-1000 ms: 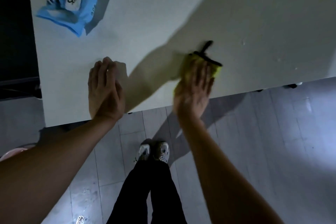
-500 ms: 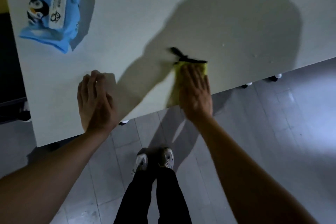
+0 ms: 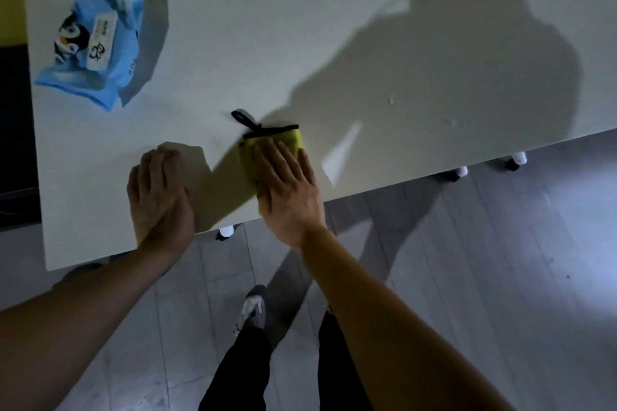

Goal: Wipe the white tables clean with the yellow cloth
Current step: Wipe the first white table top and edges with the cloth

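From the head camera, a white table (image 3: 300, 43) with a smooth, matte, flat top is seen filling the upper half of the frame, its near edge running slantwise from lower left to the right side. A few small pale specks (image 3: 391, 99) are scattered on its surface at right of centre, inside a broad dark shadow. A yellow cloth (image 3: 293, 141), soft and nubbly, folded to a rough rectangle and edged with a black band, is laid near the table's front edge at the middle of the frame; a black loop (image 3: 243, 117) sticks out from its upper left corner. The cloth is pressed flat under the right hand (image 3: 289, 187), whose fingers are held straight and close together, pointing toward the upper left, with the wrist beyond the table edge and the forearm stretched down to the lower right. The left hand (image 3: 159, 197) is laid palm down on the bare tabletop just left of the cloth, apart from it, with its fingers straight and together. A crinkled blue plastic packet (image 3: 96, 43) with a white label is set at the upper left of the table. Grey floor tiles (image 3: 467, 277), dark trousers (image 3: 240, 374) and a pale shoe (image 3: 252, 310) are shown in the lower half, and white-capped table feet (image 3: 462, 171) under the table's edge.
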`<state>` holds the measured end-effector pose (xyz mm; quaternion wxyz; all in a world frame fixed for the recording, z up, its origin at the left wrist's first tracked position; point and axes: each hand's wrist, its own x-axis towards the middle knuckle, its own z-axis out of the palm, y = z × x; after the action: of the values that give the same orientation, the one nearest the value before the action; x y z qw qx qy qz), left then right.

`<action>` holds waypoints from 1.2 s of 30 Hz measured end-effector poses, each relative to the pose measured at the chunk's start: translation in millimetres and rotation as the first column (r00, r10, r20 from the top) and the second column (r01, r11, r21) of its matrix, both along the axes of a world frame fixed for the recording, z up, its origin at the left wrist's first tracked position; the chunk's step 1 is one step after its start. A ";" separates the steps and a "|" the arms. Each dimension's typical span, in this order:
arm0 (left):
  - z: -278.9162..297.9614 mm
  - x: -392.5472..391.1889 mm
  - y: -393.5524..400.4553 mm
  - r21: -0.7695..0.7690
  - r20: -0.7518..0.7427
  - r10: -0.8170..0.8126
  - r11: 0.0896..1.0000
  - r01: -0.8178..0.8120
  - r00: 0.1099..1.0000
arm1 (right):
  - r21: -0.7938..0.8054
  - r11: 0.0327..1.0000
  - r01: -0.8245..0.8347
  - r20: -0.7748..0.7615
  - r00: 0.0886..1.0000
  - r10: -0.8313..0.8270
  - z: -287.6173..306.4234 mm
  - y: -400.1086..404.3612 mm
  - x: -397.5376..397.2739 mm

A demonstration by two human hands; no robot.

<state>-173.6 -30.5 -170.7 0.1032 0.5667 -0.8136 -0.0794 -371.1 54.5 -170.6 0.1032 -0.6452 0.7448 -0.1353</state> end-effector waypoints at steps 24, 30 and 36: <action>-14.7 -215.0 24.0 -0.025 -0.084 -0.264 0.965 0.263 0.961 | 0.027 0.762 0.647 -0.040 0.763 -0.646 0.1 55.8 -256.7; -4.8 -218.6 24.9 0.003 -0.108 -0.207 0.978 0.209 0.972 | 0.020 0.982 0.189 0.031 0.981 -0.190 -4.7 29.3 -128.9; -6.0 -215.2 26.8 -0.032 -0.062 -0.171 0.985 0.169 0.983 | 0.030 1.000 0.005 -0.009 1.000 -0.005 -2.7 36.6 -180.5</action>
<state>-388.8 -3.7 -176.7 0.1299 0.4909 -0.8562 -0.0955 -551.6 91.1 -173.3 0.1094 -0.6424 0.7488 -0.1215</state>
